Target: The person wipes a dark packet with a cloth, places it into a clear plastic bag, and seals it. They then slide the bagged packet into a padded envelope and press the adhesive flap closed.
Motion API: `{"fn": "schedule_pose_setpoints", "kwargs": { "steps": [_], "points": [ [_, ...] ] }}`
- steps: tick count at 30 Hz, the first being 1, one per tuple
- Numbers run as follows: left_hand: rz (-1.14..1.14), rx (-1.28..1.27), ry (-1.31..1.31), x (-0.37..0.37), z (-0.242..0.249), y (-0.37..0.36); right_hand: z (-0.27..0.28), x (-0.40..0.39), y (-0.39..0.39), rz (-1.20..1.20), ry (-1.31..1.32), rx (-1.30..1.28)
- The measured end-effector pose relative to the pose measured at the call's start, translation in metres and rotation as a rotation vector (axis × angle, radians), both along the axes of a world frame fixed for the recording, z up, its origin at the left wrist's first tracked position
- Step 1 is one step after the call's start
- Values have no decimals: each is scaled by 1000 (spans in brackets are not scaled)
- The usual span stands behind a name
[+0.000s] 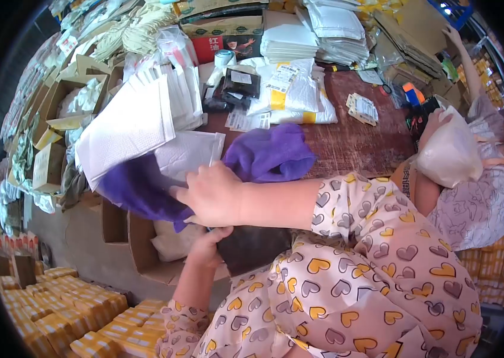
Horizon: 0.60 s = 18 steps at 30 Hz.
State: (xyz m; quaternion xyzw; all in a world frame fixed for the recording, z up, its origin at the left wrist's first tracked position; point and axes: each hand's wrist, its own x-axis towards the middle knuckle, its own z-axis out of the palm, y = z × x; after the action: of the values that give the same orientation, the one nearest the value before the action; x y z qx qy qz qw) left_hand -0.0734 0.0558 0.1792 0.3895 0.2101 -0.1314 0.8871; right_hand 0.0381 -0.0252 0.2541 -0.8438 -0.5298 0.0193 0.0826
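Note:
My right hand (213,194) reaches across from the right, its fingers closed on dark purple cloth (144,188). That cloth hangs to the left, partly under a raised white padded mailer (129,128). Just below, my left hand (205,247) is close to the cloth's lower end. Its thumb shows, its fingers look closed and are mostly hidden, and I cannot make out what they hold. Another stretch of purple cloth (273,154) lies bunched on the table behind my right wrist; whether both parts are one piece is hidden. A flat white mailer (189,152) lies behind my right hand.
Packed mailers with labels (290,89) and black packets (241,82) lie on the reddish table (353,143). Stacked mailers (287,39) stand behind. An open carton (141,244) is below the table edge. Yellow boxes (61,304) fill the lower left. Another person (478,191) is at right.

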Motion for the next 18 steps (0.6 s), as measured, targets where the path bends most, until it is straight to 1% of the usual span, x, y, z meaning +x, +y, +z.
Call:
{"fn": "schedule_pose_setpoints", "kwargs": {
  "steps": [2,3,4,6,7,8,9,10,11,12,13,14,15,16,17,18],
  "points": [
    [-2,-61,-5,-10,-7,-3,2,5,-6,-43,202,45],
    [-36,-131,52,-17,-24,-2,2,12,-12,-76,246,50],
    [-10,-49,-62,-19,1,-9,9,16,-21,-140,295,44],
    [43,-94,-59,-31,4,-11,10,27,-44,-236,443,100],
    [54,-96,-59,-36,6,-12,4,31,-59,-299,610,150],
    [135,-91,-83,-42,7,-15,-6,33,-67,-360,778,195],
    [220,-88,-109,-45,8,-18,-13,22,-68,-396,808,364],
    [234,-93,-108,-45,10,-20,-19,7,-69,-434,839,535],
    [335,-60,-88,-45,12,-22,-16,-2,-65,-409,870,662],
    [432,-25,-68,-42,14,-23,-12,-6,-61,-406,877,657],
    [487,12,-128,-37,16,-22,-6,-9,-58,-350,694,575],
    [492,14,-123,-31,15,-15,-2,-12,-55,-292,513,493],
    [530,14,-170,-25,12,-6,-1,-14,-53,-271,398,321],
    [569,13,-222,-19,12,3,3,-19,-51,-264,398,321],
    [577,15,-226,-11,14,11,8,-24,-50,-230,200,294],
    [609,-79,-274,-4,17,19,11,-26,-49,-191,5,267]
  ]
}}
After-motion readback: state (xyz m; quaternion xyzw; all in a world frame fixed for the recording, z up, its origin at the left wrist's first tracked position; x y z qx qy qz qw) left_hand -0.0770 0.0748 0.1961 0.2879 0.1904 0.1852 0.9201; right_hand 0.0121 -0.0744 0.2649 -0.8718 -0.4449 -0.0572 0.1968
